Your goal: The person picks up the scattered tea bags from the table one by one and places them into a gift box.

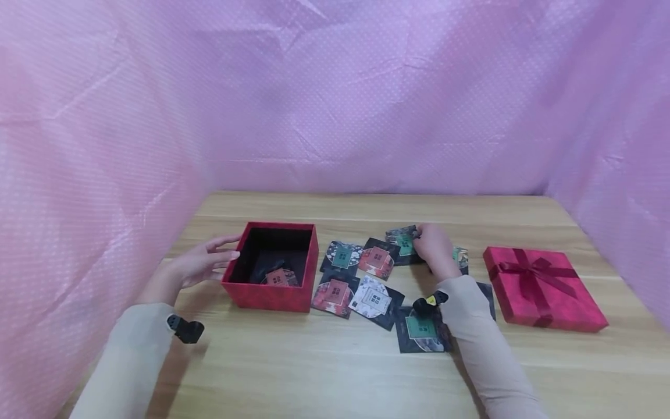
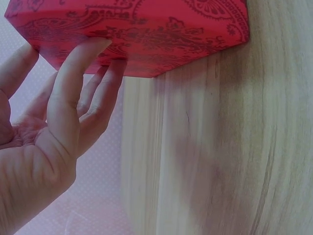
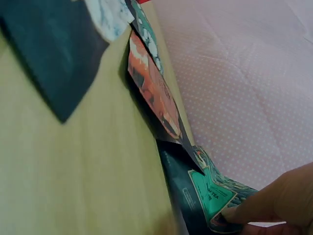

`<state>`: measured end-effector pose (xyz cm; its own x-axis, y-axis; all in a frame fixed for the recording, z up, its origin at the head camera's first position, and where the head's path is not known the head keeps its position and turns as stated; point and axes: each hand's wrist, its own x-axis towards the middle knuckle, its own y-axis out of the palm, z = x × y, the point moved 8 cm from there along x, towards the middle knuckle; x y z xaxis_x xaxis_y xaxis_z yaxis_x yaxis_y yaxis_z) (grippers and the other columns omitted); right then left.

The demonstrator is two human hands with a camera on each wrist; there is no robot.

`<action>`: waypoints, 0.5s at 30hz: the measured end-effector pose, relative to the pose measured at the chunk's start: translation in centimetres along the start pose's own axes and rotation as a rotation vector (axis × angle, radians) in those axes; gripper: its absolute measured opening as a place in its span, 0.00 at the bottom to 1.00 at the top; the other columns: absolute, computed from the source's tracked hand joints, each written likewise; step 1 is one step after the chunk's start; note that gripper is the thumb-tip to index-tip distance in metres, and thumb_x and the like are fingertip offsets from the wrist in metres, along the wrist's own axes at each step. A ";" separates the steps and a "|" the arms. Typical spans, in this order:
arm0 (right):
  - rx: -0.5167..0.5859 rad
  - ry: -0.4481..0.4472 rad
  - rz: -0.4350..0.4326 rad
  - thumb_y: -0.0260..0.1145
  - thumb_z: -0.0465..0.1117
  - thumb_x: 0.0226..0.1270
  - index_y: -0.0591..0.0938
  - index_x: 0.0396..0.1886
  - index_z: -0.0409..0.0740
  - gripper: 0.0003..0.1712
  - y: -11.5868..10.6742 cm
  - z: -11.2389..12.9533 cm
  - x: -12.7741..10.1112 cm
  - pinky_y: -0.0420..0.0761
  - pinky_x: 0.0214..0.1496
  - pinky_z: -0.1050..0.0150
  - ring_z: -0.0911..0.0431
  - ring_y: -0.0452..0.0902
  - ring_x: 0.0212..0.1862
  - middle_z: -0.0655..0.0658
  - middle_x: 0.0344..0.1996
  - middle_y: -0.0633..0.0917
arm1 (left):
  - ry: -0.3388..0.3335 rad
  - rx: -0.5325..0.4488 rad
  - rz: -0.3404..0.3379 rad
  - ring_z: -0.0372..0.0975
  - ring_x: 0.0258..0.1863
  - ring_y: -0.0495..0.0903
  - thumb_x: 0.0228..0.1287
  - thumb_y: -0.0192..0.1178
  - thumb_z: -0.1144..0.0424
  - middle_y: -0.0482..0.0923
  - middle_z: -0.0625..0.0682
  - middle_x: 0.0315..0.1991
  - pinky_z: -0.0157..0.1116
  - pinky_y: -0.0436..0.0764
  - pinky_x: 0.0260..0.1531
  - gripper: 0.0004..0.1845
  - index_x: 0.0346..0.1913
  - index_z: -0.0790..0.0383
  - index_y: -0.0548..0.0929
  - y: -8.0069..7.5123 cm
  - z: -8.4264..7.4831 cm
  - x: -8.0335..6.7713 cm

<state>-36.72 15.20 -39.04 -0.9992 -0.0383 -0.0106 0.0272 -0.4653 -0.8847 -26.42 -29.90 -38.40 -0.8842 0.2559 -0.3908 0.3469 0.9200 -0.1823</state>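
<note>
A red open box (image 1: 269, 298) with a dark inside stands at the left of the table. My left hand (image 1: 201, 265) touches its left wall with spread, fairly straight fingers (image 2: 68, 93). Inside the box lies a tea bag packet with a red label (image 1: 277, 277). At the back of the spread of packets, my right hand (image 1: 436, 250) pinches the right edge of a dark tea packet with a green label (image 1: 403, 244). The thumb lies on top of this packet in the right wrist view, and the word TEA shows on its label (image 3: 214, 193).
Several flat tea packets, among them a red-labelled one (image 1: 335, 294), a white-labelled one (image 1: 375, 299) and a green-labelled one (image 1: 421, 329), lie right of the box. A red lid with a ribbon bow (image 1: 544, 288) sits at the right. A pink sheet (image 1: 366, 116) encloses the table's back and sides.
</note>
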 end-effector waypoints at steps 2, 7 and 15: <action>-0.009 -0.021 0.002 0.53 0.32 0.58 0.62 0.16 0.45 0.14 0.0 0.4 0.1 0.60 0.24 0.63 0.51 0.64 0.25 0.46 0.18 0.67 | 0.000 0.005 -0.003 0.35 0.49 0.78 0.70 0.54 0.58 0.66 0.58 0.63 0.40 0.80 0.49 0.40 0.76 0.57 0.43 -0.2 0.0 -0.1; 0.006 -0.060 0.028 0.55 0.33 0.60 0.73 0.25 0.36 0.06 -0.5 0.9 0.5 0.68 0.28 0.60 0.48 0.69 0.29 0.40 0.24 0.77 | 0.000 -0.005 -0.015 0.34 0.48 0.78 0.70 0.55 0.58 0.69 0.51 0.59 0.40 0.80 0.49 0.39 0.76 0.56 0.45 -0.6 0.1 -0.1; 0.144 -0.111 0.074 0.62 0.35 0.59 0.80 0.34 0.31 0.09 -0.9 -0.5 1.0 0.76 0.35 0.58 0.49 0.75 0.32 0.35 0.32 0.83 | 0.023 -0.049 0.015 0.33 0.48 0.78 0.70 0.55 0.59 0.73 0.45 0.53 0.40 0.81 0.48 0.38 0.75 0.57 0.46 0.0 0.2 0.4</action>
<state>-37.76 15.98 -38.51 -0.9852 -0.1709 -0.0142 0.1121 -0.5794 -0.8073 -26.70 -29.90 -38.67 -0.8863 0.2756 -0.3723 0.3445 0.9295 -0.1320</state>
